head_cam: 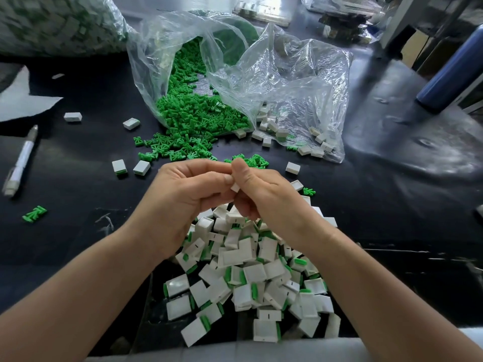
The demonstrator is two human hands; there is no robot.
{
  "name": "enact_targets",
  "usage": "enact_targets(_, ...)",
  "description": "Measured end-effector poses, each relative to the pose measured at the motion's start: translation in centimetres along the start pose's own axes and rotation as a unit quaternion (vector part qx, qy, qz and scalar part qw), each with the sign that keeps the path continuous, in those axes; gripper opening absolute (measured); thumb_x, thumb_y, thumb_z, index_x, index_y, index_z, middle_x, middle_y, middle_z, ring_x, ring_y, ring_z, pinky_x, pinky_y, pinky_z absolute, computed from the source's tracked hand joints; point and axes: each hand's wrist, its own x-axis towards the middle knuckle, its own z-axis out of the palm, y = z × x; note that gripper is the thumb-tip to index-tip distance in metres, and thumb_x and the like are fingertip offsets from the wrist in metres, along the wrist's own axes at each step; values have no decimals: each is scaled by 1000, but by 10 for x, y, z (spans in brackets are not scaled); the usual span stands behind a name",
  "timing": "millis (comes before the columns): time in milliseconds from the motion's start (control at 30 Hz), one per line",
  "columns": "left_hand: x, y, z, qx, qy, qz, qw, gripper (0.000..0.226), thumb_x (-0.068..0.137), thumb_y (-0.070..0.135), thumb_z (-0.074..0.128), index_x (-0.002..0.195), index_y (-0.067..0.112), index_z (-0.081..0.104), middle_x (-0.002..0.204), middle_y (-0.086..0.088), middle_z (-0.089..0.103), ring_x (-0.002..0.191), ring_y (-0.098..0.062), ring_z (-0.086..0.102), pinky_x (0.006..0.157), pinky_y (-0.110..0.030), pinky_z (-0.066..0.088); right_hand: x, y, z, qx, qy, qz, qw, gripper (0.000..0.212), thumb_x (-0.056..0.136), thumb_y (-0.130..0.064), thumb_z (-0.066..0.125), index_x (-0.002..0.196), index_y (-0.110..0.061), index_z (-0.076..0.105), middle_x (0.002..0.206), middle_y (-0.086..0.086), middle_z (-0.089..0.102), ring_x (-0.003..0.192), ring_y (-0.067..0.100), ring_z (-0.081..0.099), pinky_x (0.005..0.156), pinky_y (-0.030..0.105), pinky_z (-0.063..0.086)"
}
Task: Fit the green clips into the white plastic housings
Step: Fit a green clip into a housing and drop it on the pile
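My left hand [180,194] and my right hand [264,194] meet at the fingertips above the dark table. Together they pinch a small white housing [235,188], of which only a corner shows between the fingers. Whether a green clip sits in it is hidden. A heap of loose green clips [193,118] spills from a clear plastic bag [274,82] beyond my hands. Below my wrists lies a pile of white housings with green clips in them [251,278].
Loose white housings [277,131] lie in the bag's right half, and single ones [131,123] are scattered on the table. A white pen [22,160] lies at the left. A blue cylinder [452,71] stands at the far right, and another full bag [57,24] at the back left.
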Motion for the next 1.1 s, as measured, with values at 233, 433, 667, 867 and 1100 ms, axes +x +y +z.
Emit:
enact_targets(233,1,7,-4,18,40,0,999,28,43,32,72,67,18,75,77,-7,73,70,-19,71,56,-22,56,7,9,-23,-84,87,20,992,53,85,-58,36,67,-16,62,48,-10,52,47,0,45,59,27,40)
enact_targets(433,1,8,-6,45,31,20,998,25,39,25,78,63,18,74,66,-3,70,58,-13,66,47,-16,50,15,31,-54,-208,215,44,953,22,91,-34,53,73,-23,57,66,-10,54,67,9,49,65,27,38)
enact_targets(667,1,8,-6,62,34,18,997,30,53,43,65,59,15,74,67,-2,71,61,-13,67,55,-19,53,25,51,-69,-305,233,88,919,20,89,-29,55,99,-18,69,104,5,59,92,18,52,79,23,36)
enact_targets(867,1,9,-5,70,47,18,996,30,56,42,63,60,14,73,68,-2,71,62,-13,67,56,-20,54,28,58,-67,-339,213,122,908,26,89,-33,56,108,-17,65,115,9,55,106,25,53,90,34,40)
enact_targets(1100,1,8,-4,72,46,9,996,28,56,41,64,62,15,73,70,-3,72,62,-13,67,54,-18,52,26,56,-68,-305,241,77,918,9,84,-27,64,82,-23,57,82,-3,60,80,16,55,72,26,39)
